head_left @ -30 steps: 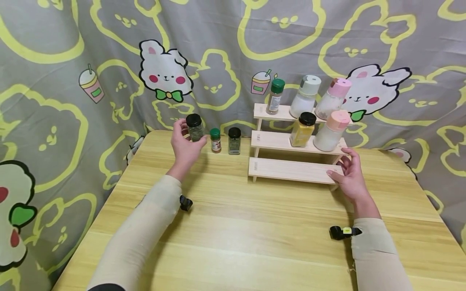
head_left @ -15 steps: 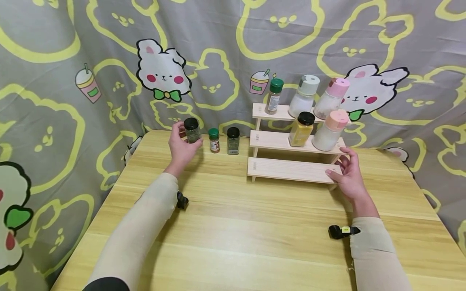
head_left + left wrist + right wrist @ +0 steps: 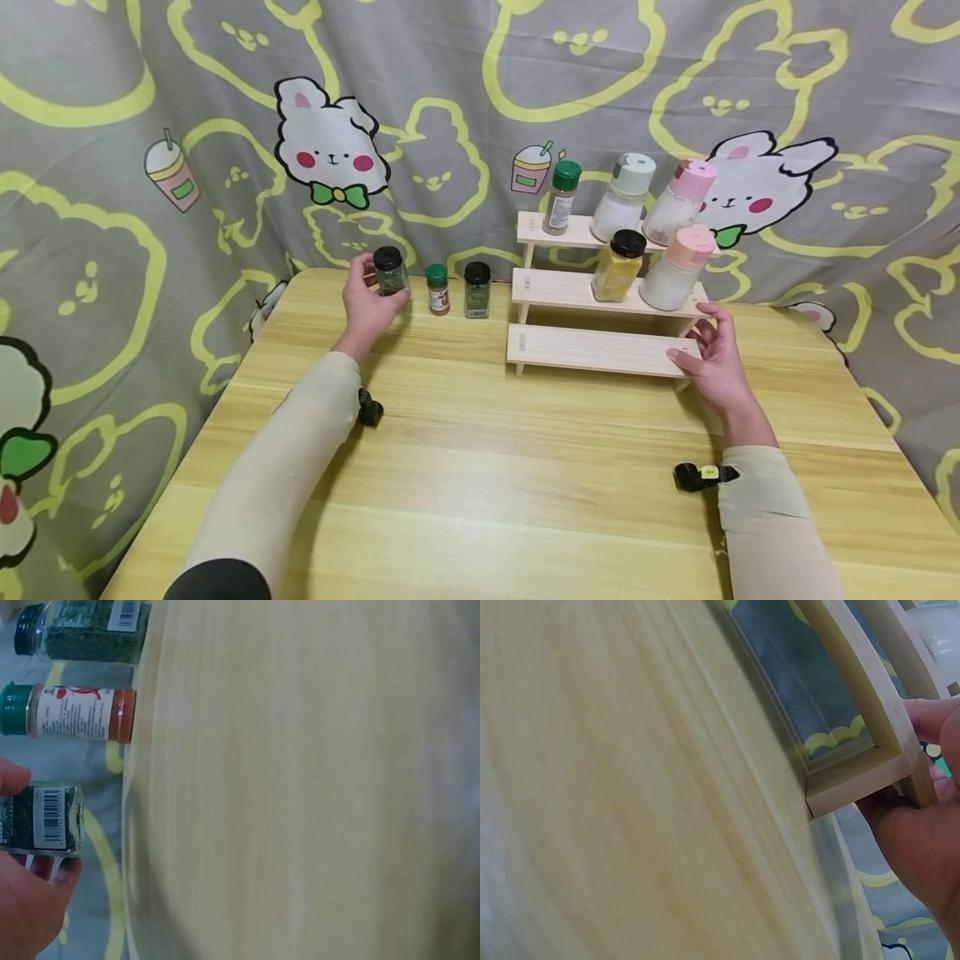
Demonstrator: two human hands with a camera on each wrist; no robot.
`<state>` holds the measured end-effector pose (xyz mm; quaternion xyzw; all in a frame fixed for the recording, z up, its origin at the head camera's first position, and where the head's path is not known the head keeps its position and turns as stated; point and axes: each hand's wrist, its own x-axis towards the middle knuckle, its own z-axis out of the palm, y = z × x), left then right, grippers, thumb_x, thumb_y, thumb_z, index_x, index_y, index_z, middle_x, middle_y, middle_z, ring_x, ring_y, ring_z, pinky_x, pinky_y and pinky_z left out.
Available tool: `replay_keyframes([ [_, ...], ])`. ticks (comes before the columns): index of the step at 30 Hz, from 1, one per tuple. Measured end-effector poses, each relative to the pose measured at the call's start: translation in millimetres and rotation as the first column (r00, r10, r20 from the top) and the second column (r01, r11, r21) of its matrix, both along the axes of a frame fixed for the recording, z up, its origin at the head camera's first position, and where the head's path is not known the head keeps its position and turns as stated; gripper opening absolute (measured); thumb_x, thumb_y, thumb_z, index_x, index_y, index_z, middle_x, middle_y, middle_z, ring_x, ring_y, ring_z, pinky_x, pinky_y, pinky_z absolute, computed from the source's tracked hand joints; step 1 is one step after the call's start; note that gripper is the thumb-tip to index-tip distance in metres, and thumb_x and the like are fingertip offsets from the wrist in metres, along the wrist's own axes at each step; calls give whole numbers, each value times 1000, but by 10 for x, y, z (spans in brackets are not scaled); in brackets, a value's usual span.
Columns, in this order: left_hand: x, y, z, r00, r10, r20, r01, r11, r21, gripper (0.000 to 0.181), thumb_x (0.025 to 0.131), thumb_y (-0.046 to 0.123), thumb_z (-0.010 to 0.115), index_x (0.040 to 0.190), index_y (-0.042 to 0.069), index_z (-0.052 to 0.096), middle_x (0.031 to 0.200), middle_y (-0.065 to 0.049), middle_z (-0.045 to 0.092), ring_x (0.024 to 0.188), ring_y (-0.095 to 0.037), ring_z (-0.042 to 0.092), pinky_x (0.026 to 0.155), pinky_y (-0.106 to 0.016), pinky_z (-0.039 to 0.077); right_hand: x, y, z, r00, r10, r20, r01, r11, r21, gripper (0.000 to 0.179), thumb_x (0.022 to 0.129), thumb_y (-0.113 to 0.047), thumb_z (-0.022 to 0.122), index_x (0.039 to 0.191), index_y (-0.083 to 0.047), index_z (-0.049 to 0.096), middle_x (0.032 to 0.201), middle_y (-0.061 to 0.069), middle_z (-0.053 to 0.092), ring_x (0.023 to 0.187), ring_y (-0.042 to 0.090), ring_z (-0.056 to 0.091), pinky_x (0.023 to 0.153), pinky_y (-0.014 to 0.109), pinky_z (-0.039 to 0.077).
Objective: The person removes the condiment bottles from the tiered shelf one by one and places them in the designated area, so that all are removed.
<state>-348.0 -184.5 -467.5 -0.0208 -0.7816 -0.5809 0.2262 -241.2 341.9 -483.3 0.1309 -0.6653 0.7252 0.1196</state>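
Note:
My left hand point(image 3: 366, 307) holds a square glass jar of dried green herbs point(image 3: 392, 277) with a black cap, upright near the table's back edge. In the left wrist view its barcode label point(image 3: 49, 817) shows, and the jar's base stands off the tabletop. Just right of it are a small green-capped spice bottle point(image 3: 438, 293) with red powder and a second black-capped herb jar point(image 3: 477, 296). My right hand point(image 3: 717, 367) grips the right end of the three-tier wooden rack point(image 3: 592, 348), thumb on the lowest shelf; some of its fingers are hidden behind the wood.
The rack's top shelf carries a green-capped bottle point(image 3: 561, 202), a white-capped shaker point(image 3: 621, 204) and a pink-capped shaker point(image 3: 677, 208). On the middle shelf stand a yellow spice jar point(image 3: 618, 271) and a peach-capped shaker point(image 3: 672, 275). A patterned curtain point(image 3: 442, 50) hangs behind the table point(image 3: 480, 467).
My left hand has moved slightly left and down with the herb jar. The right hand keeps its grip on the rack, and the head view has shifted a little.

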Motion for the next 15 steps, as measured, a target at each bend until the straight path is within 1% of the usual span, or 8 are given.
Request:
replay_keyframes([
  [3,-29,-9,-17,1000,-12,9,12,1000,-11,68,73,-4,83,130,8,47,119,-14,51,107,-28,55,92,-43,51,2,0,3,1000,-3,-2,3,1000,2,83,81,34,50,146,-15,30,137,12,45,119,21,48,82,21,53],
  [10,-60,-26,-66,997,-37,70,38,999,-11,72,73,-6,84,132,8,45,122,-15,50,110,-31,54,94,-43,50,8,-12,18,1000,-10,-3,10,1000,15,82,82,34,49,146,-13,29,136,12,46,120,20,48,82,21,53],
  [15,-82,-34,-102,996,-47,81,49,999,-18,72,73,-6,84,132,7,45,123,-17,50,110,-32,53,95,-43,49,14,-20,32,1000,-15,4,15,1000,12,82,82,34,49,147,-12,28,136,11,46,121,25,46,82,21,53],
])
